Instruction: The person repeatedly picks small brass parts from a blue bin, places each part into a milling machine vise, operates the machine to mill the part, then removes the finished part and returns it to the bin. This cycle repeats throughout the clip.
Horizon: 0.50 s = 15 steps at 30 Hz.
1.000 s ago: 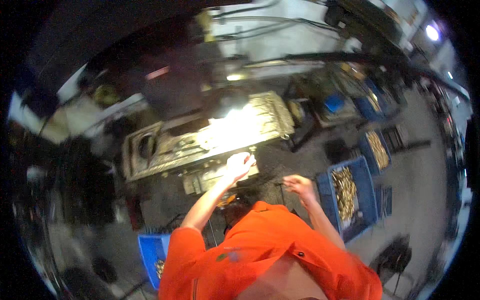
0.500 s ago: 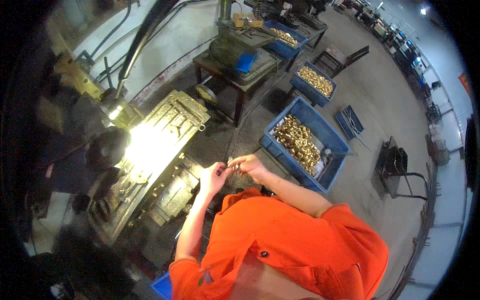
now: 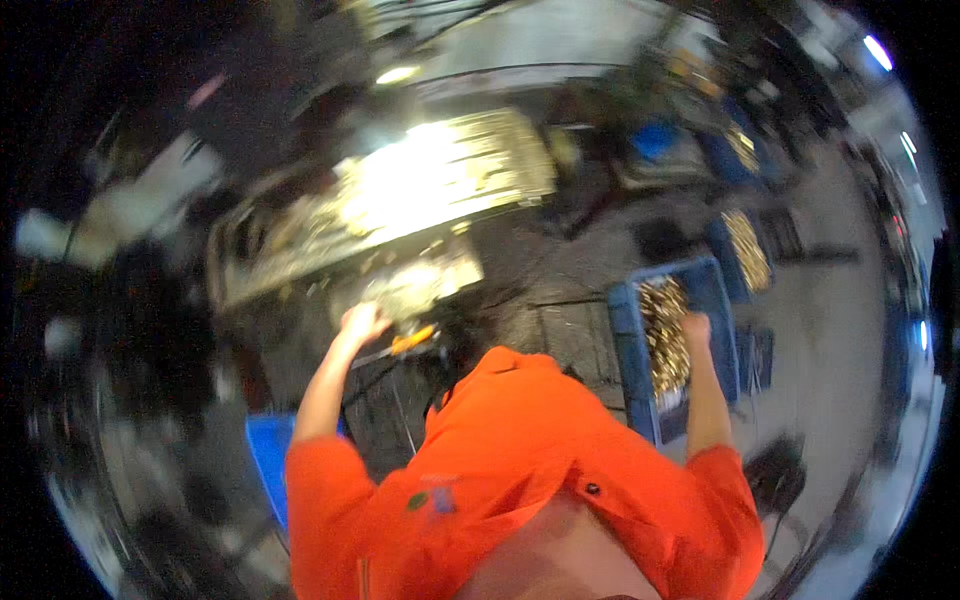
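Observation:
My left hand (image 3: 365,322) is at the front of the machine table (image 3: 380,250), its fingers curled in; what they hold, if anything, is lost in the blur. Close to it is an orange-handled tool (image 3: 412,340) with a thin shaft. Stretched out to the right, my right hand (image 3: 696,328) is over a blue bin (image 3: 628,350) heaped with small brass-coloured metal parts (image 3: 665,335). Motion smears its fingers, so I cannot see whether it grips any of them.
A bright lamp glare covers the middle of the machine table. Behind the large bin is a smaller blue bin (image 3: 724,255) of brass-coloured parts. A blue container (image 3: 268,455) stands by my left forearm. A workbench (image 3: 660,178) with a blue object is at the back.
My hands were together in front of me, fingers pinched; now they are apart, the left by the machine, the right over the large bin. The whole view has turned and blurred.

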Tool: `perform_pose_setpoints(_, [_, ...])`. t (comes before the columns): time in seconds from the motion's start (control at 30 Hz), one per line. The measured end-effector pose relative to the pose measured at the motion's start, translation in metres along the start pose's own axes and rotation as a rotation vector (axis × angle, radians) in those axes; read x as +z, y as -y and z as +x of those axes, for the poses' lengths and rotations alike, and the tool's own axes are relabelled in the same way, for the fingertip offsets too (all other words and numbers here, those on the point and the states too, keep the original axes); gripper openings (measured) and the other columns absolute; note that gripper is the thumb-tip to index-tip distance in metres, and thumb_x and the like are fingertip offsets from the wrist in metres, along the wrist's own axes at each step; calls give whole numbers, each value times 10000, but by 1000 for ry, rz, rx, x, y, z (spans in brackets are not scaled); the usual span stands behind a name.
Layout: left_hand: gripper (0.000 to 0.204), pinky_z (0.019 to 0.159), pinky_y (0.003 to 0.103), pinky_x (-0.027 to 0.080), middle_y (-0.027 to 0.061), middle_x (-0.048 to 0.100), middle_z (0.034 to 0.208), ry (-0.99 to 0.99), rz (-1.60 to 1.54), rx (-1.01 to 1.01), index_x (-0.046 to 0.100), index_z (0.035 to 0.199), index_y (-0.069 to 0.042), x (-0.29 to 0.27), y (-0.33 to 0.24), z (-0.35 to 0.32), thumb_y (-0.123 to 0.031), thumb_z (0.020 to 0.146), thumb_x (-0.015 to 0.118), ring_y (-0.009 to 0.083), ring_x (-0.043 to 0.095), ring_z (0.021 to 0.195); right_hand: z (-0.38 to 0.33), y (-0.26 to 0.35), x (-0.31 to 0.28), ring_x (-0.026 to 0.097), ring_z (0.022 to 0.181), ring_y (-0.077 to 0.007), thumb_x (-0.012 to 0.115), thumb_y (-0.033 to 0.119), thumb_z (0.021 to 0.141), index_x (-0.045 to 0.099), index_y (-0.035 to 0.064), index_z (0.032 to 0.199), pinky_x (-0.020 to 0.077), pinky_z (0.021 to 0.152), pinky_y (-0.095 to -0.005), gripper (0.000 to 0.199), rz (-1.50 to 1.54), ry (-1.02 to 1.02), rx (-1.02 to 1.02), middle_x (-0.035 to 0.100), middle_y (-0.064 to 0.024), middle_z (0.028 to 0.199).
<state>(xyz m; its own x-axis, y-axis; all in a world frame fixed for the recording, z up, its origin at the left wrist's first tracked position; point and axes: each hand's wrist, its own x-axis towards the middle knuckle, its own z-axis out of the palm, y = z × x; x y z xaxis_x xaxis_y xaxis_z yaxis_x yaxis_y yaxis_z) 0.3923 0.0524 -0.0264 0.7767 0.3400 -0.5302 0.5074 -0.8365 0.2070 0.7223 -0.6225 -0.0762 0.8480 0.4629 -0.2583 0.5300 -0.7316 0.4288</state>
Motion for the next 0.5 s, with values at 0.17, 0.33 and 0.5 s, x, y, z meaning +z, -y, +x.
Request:
perform_pose_setpoints(0.17, [378, 755, 420, 466, 132, 635, 922, 0, -75, -168, 635, 917, -100, 44, 5, -43, -435, 754, 568, 293, 602, 886, 13, -5, 4, 602, 631, -260, 543, 130, 686, 620, 80, 602, 469, 568, -357, 124, 179, -245, 27, 609, -104, 648])
perform_pose_setpoints(0.33, [323, 727, 417, 470, 128, 646, 867, -106, -194, -333, 658, 879, -115, 64, -15, -66, -405, 791, 545, 296, 614, 834, 21, 55, -157, 599, 676, -211, 563, 77, 706, 652, 46, 811, 471, 638, -283, 141, 1144, -486, 52, 635, -90, 715])
perform_pose_setpoints(0.5, [277, 633, 406, 485, 111, 642, 730, -214, 19, -163, 660, 751, -113, 43, -46, -75, -366, 786, 552, 285, 628, 707, 44, 182, -230, 599, 822, -122, 542, -59, 676, 615, -2, 963, 482, 750, -260, 302, 1476, -27, -352, 644, -65, 891])
